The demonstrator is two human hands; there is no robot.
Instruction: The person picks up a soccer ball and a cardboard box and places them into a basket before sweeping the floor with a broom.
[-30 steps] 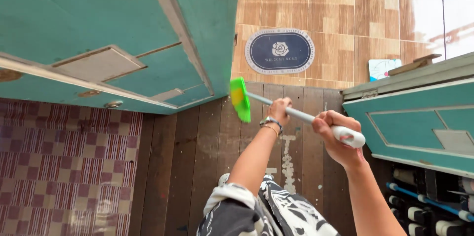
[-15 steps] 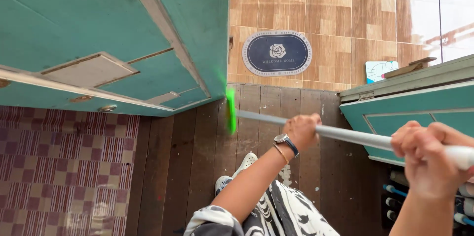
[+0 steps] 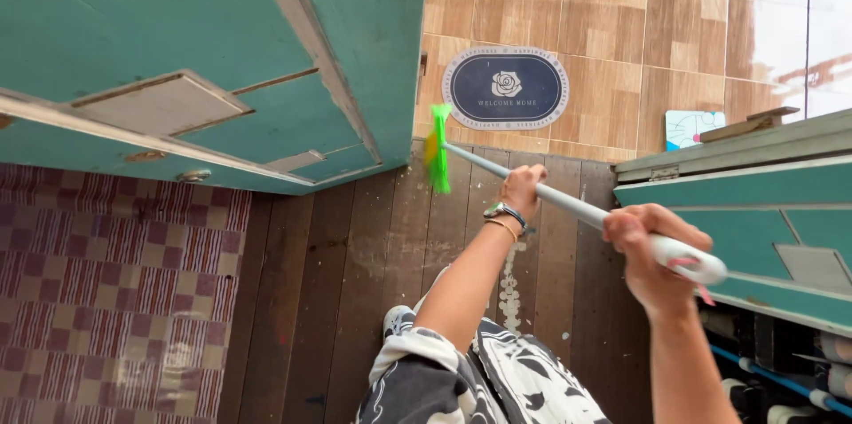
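Both hands: gripping one broom, clamped round its pale handle, set apart along it.
Left hand (image 3: 524, 186): wrapping the pole abt midway, watch + thin bracelet on the wrist, arm stretching fwd.
Right hand (image 3: 646, 251): closing on the pole near its white butt end, nearer the body, off to the right.
Broom (image 3: 568, 204): running diagonally from right hand up past the left; green bristle head (image 3: 437, 158) well ahead of the left hand, looking smeared, sitting at the lip where dark floor planks (image 3: 355, 282) are meeting the tan tiles.
Door (image 3: 177, 60): teal, open, ahead-left of left hand; its edge sitting just beside the bristles.
Mat (image 3: 506, 91): dark oval w/ a rose, beyond the broom head on the tiles, apart from it.
Cabinet (image 3: 754, 202): teal, just right of right hand.
Below hands: patterned trousers, a pale shoe.
Risk 1: bristles probably knocking the door edge, since they're working so close to it.
Risk 2: butt end or right knuckles likely rapping the cabinet on a pull-back, given the tight gap.
Risk 3: head catching the mat rim if pushed further fwd.
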